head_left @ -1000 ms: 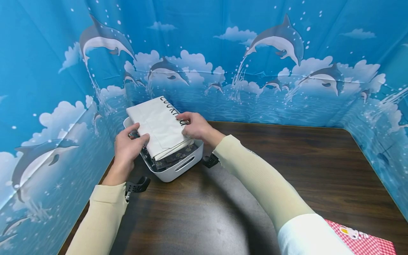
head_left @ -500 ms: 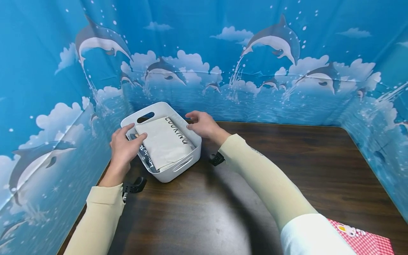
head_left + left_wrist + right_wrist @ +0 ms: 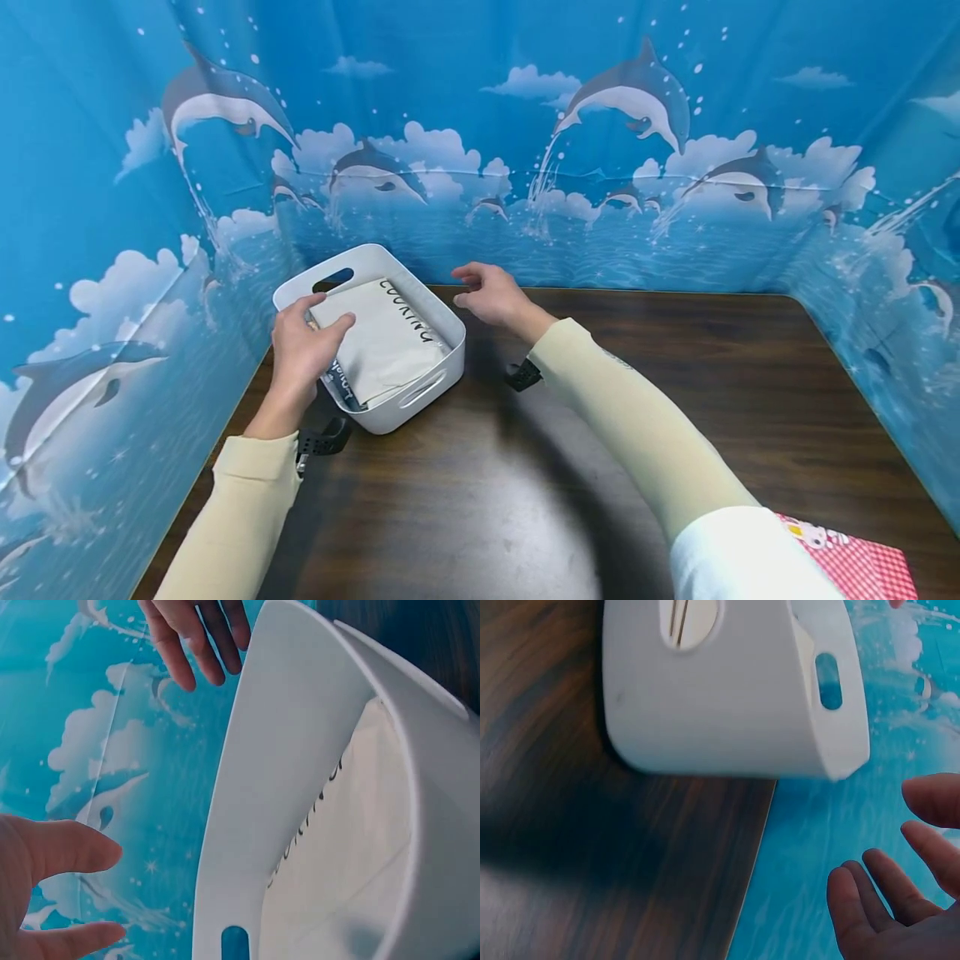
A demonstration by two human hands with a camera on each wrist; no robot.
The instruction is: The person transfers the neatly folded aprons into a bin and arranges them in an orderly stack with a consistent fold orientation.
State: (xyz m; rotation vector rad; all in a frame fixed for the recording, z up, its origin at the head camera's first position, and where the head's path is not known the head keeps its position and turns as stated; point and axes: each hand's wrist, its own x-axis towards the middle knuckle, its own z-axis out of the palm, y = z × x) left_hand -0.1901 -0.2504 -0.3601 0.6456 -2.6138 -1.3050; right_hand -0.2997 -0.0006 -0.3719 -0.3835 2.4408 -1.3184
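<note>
A red checked cloth [image 3: 862, 562] lies cut off at the near right corner. On the table [image 3: 675, 375], the left hand [image 3: 303, 354] rests with relaxed fingers at the near rim of the white basket [image 3: 390, 412]; a folded cream cloth [image 3: 378, 342] lies inside. The right hand [image 3: 491, 293] hovers open just beyond the far rim, holding nothing. Pressing the cloth flat and level would probably seat it best. What lies beneath it is hidden.
</note>
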